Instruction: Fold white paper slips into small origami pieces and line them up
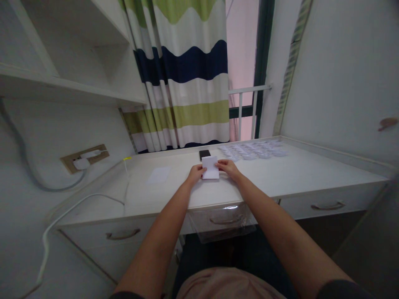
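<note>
- Left hand [195, 173] and right hand [228, 167] each pinch a side edge of the small white paper [210, 168], which stands tilted up at the counter [174, 193]; whether its lower edge touches the surface I cannot tell. It looks folded. Unequal pinches could skew a crease, and a pull apart could tear it.
- Far left of the small white paper, a white cable [45, 241] runs off the counter's left end. It seems a minor hazard, unless the left forearm swings wide and drags it.
- Left of the small white paper, and nearer to it than the cable, lies a flat white sheet [158, 175]. Light and pale against the counter, it could slide in a draught or be brushed away unnoticed.
- Just behind the small white paper is a black phone [204, 154], partly hidden by it; a forward push could nudge it.
- In front of the small white paper, clear plastic [204, 228] hangs over a drawer and might catch on a forearm.
- Right of and behind the small white paper sit rows of white paper pieces [254, 149]; a careless outward sweep could scatter them.
</note>
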Demonstrator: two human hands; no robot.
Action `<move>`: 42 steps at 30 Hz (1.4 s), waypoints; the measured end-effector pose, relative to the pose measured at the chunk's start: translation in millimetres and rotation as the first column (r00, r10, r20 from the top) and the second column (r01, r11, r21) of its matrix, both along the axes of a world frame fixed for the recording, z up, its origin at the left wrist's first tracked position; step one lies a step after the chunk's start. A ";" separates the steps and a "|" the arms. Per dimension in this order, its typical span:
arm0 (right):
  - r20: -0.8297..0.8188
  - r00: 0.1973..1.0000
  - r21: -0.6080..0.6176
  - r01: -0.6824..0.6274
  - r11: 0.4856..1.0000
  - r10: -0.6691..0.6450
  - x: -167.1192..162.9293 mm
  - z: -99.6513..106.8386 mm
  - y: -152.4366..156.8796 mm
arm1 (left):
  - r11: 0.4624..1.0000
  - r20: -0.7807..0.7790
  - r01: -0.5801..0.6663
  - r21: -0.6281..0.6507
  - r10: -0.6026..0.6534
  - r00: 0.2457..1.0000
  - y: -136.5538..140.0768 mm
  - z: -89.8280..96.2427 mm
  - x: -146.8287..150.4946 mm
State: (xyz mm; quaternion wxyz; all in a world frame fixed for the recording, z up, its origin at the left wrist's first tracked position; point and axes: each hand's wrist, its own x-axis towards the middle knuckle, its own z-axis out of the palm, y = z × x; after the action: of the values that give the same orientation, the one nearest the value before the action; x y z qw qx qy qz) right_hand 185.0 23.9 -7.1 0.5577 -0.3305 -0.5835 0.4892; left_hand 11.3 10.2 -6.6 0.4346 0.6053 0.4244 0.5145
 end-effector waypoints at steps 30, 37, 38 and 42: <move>-0.102 0.991 0.021 0.085 0.996 -0.082 1.6 3.0 -1.3 | 0.999 -0.067 0.046 0.021 -0.044 0.997 -7.7 4.8 1.6; -0.100 0.989 0.037 0.112 0.993 -0.108 3.3 1.4 1.7 | 0.999 -0.071 0.038 0.012 -0.037 0.997 -7.1 4.5 1.1; -0.100 0.989 0.042 0.115 0.993 -0.110 3.5 1.3 2.0 | 0.999 -0.067 0.038 0.014 -0.037 0.997 -7.2 4.4 1.1; -0.125 0.987 0.030 0.106 0.994 -0.101 3.2 2.3 1.0 | 1.000 -0.061 0.026 0.004 -0.025 0.998 -6.9 3.7 1.1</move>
State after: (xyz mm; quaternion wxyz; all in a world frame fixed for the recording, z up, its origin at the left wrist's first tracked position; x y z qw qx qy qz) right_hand 188.2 24.9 -4.8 0.6233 -0.3193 -0.5389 0.4682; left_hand 12.4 3.3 -2.9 0.4264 0.6271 0.4285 0.4912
